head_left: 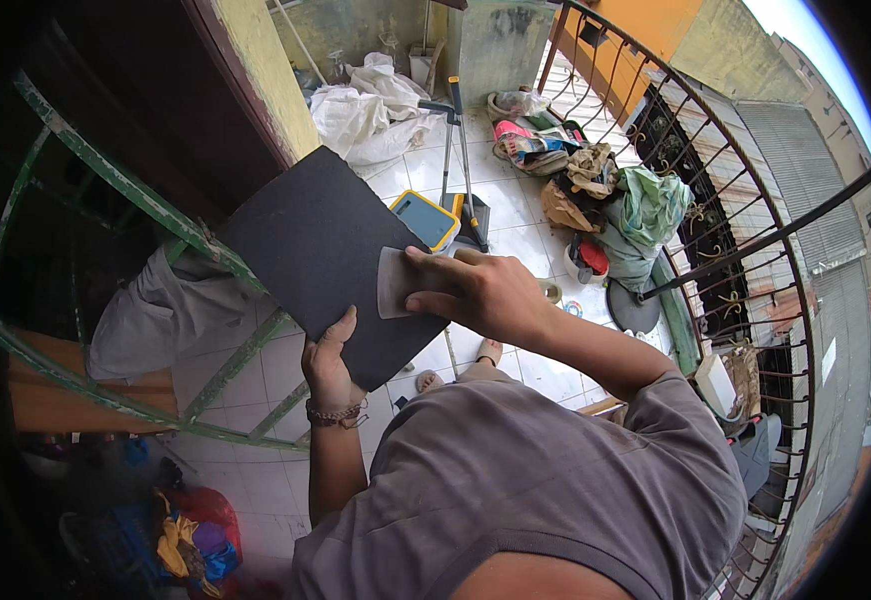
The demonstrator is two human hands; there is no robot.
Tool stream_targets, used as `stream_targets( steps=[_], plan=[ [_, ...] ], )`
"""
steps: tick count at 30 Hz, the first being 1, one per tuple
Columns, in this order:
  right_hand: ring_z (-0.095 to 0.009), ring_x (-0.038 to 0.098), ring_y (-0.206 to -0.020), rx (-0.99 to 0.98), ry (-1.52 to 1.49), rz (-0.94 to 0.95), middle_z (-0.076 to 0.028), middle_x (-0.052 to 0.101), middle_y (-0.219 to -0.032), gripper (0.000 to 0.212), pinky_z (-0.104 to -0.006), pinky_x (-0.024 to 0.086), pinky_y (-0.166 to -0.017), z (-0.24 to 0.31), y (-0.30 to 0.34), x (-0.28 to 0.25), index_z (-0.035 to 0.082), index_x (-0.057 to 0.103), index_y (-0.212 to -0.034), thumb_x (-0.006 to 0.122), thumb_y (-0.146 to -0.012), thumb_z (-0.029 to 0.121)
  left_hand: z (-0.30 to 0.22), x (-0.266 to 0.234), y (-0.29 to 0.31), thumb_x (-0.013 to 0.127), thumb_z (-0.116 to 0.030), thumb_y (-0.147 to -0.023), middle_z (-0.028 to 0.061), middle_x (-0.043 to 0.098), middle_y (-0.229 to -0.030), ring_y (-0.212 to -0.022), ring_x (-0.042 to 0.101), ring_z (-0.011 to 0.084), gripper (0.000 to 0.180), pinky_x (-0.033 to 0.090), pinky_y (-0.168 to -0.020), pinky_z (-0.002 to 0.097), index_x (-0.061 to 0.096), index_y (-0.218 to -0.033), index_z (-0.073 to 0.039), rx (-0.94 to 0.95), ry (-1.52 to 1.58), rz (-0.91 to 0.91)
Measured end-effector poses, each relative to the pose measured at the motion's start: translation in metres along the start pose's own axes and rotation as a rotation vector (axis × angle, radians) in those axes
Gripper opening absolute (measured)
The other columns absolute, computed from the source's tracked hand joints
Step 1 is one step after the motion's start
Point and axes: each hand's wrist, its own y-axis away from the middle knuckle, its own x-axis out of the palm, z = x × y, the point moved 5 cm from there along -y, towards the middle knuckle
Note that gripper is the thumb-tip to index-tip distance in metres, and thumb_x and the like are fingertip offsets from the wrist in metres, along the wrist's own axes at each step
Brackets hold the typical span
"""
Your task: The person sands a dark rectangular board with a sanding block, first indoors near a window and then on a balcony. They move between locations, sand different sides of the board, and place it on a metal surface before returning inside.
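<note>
A flat black board (301, 235) is held up at a tilt in front of me. My left hand (330, 362) grips its lower edge, the thumb lying on the face and the other fingers hidden behind. Over the board's right part, my right hand (496, 295) presses a small grey, slightly see-through rectangular piece (393, 285) against the surface. Index finger and thumb rest on that piece; its exact kind cannot be made out.
A green metal frame (234, 370) stands close on the left, near a white sack (156, 315). Ahead are a yellow-rimmed container (424, 220), a long-handled dustpan (474, 215) and white sacks (366, 115). Filled bags (656, 205) lie along the curved railing (801, 300) at right.
</note>
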Motion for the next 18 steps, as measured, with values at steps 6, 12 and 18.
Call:
stream_targets(
  steps=[6,12,18],
  plan=[
    [-0.032,0.067,-0.065,0.045,0.011,-0.081,-0.012,0.068,-0.081,0.055,-0.0401,0.052,-0.059,-0.011,-0.017,0.002,0.020,0.064,-0.130,0.068,-0.085,0.053,-0.005,-0.005,0.000,0.062,-0.007,-0.082,0.0145,0.061,-0.117,-0.102,0.064,0.0250,0.043,0.054,-0.089,0.0365,0.056,-0.124,0.005,0.050,-0.014,-0.023],
    [-0.031,0.067,-0.067,0.138,-0.016,-0.044,-0.012,0.070,-0.086,0.054,-0.0402,0.052,-0.059,-0.020,-0.026,0.000,0.021,0.064,-0.129,0.067,-0.086,0.054,-0.001,-0.011,-0.008,0.062,-0.007,-0.083,0.0143,0.061,-0.117,-0.104,0.063,0.0251,0.043,0.053,-0.091,0.0367,0.056,-0.124,0.005,0.023,-0.006,-0.027],
    [-0.031,0.068,-0.068,0.164,-0.025,-0.025,-0.013,0.069,-0.086,0.059,-0.0408,0.052,-0.059,-0.021,-0.028,0.004,0.021,0.061,-0.133,0.066,-0.085,0.057,-0.002,-0.013,-0.012,0.062,-0.009,-0.085,0.0144,0.059,-0.122,-0.108,0.061,0.0257,0.045,0.051,-0.093,0.0381,0.054,-0.127,0.004,0.038,-0.016,-0.049]
  ],
)
